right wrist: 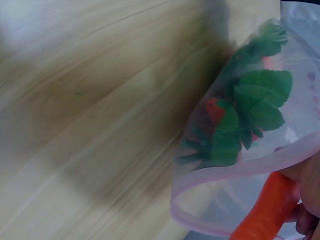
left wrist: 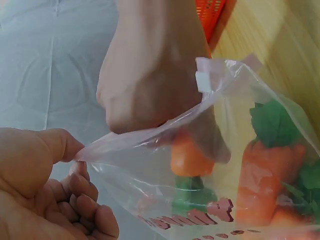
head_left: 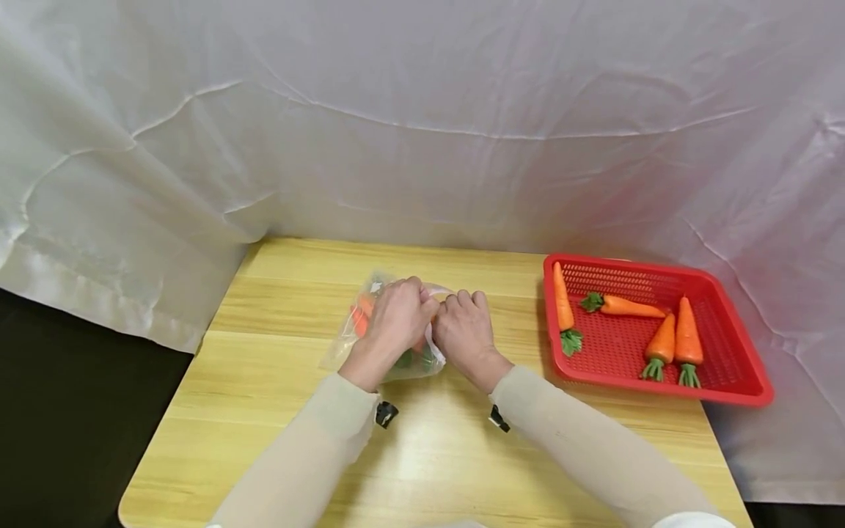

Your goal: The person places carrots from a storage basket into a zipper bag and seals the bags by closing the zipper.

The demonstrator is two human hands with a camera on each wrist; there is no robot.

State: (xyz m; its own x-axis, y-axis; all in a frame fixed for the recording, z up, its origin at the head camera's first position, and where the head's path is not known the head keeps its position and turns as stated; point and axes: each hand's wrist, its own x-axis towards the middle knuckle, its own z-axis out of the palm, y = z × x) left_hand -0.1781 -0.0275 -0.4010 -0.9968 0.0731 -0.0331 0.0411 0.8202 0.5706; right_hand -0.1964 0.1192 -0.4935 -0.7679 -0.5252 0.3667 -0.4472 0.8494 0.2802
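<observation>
A clear zip bag (head_left: pixel 343 352) with a pink-edged mouth and a white slider (left wrist: pixel 203 81) lies on the table. Through its plastic show carrots (left wrist: pixel 257 180) with green leaf tops. My left hand (head_left: pixel 396 315) pinches the mouth's rim between thumb and forefinger, its other fingers curled. My right hand (head_left: pixel 465 334) reaches into the mouth from the other side. Its fingers grip a carrot (right wrist: pixel 270 207) at the opening, partly hidden by the hand and the rim.
To the right, a red perforated basket (head_left: pixel 733 389) stands at the table's edge, holding several carrots (head_left: pixel 688 334) with green tops. The wooden table (head_left: pixel 264 411) reaches back to a pale grey cloth (head_left: pixel 422 176) hung behind it.
</observation>
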